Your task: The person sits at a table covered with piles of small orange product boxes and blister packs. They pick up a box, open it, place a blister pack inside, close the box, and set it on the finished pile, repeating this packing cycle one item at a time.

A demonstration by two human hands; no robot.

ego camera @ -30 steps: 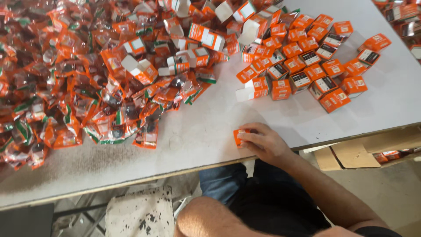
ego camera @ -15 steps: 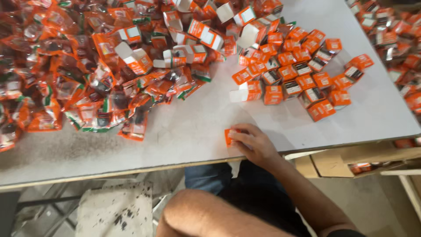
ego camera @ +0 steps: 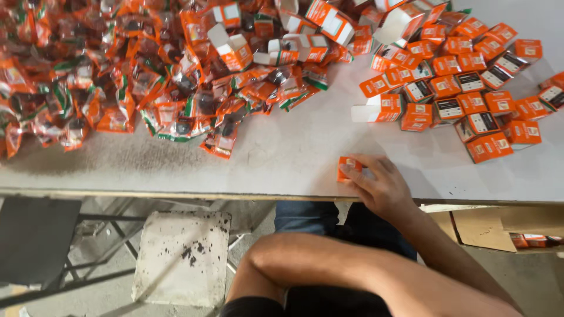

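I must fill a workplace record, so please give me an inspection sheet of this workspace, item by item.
Surface: white table, dusty grey smudges near its front edge.
Job's things: one small orange box lies on the table near the front edge.
Clutter: big heap of orange foil packets on the left; open orange-and-white cartons at the top; closed small boxes grouped on the right.
Hands: right hand rests on the table, fingertips touching the small orange box; left hand is out of view, only a bent arm shows below the table.
Cables: nothing seen.
Surroundings: stained white stool top under the table, cardboard pieces at lower right.
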